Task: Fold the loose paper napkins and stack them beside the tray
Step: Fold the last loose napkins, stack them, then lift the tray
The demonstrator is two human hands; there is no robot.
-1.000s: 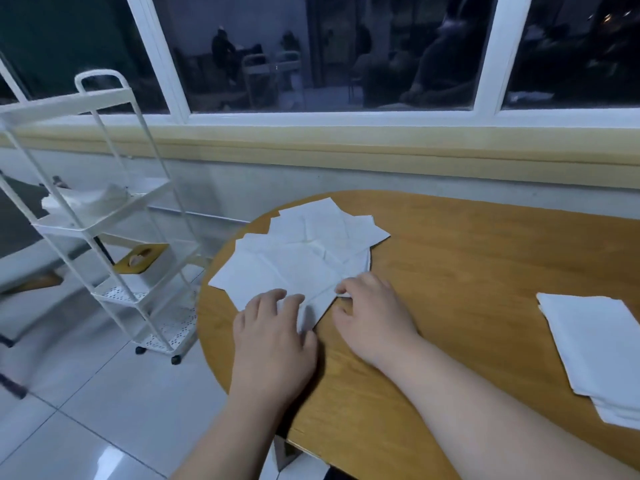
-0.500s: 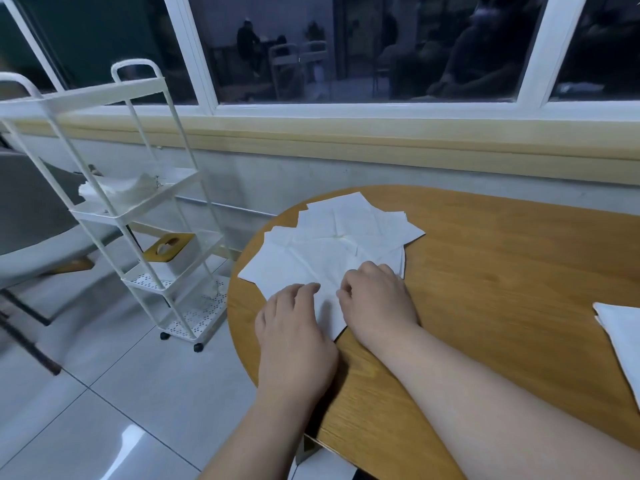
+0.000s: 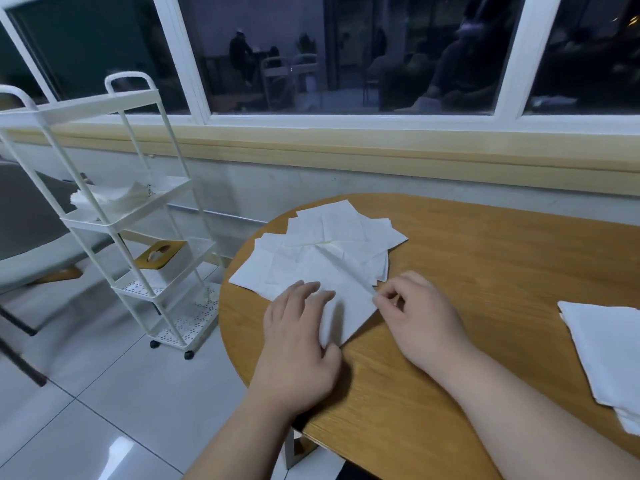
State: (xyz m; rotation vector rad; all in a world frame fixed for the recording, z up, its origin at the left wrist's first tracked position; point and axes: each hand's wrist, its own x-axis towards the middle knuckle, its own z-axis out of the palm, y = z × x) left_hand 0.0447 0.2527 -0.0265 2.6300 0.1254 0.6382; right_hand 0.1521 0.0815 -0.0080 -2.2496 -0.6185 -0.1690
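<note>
Several loose white paper napkins point(image 3: 332, 237) lie spread and overlapping at the left end of the round wooden table point(image 3: 485, 258). My left hand point(image 3: 298, 341) lies flat on the nearest napkin point(image 3: 349, 299), fingers straight, pressing it down. My right hand point(image 3: 419, 317) pinches that napkin's right edge between thumb and fingertips, and the edge is lifted slightly off the pile. A stack of folded white napkins point(image 3: 609, 351) lies at the table's right edge, partly cut off by the frame. No tray is in view on the table.
A white wheeled shelf cart point(image 3: 138, 237) stands on the tiled floor left of the table, with crumpled tissues and a tissue box on its shelves. A grey chair point(image 3: 31, 244) is at far left. A wall and dark windows run behind the table.
My right hand has moved right off the napkin's middle and now pinches its right edge, raising it. My left hand has stayed flat on the napkin. The camera view shifted.
</note>
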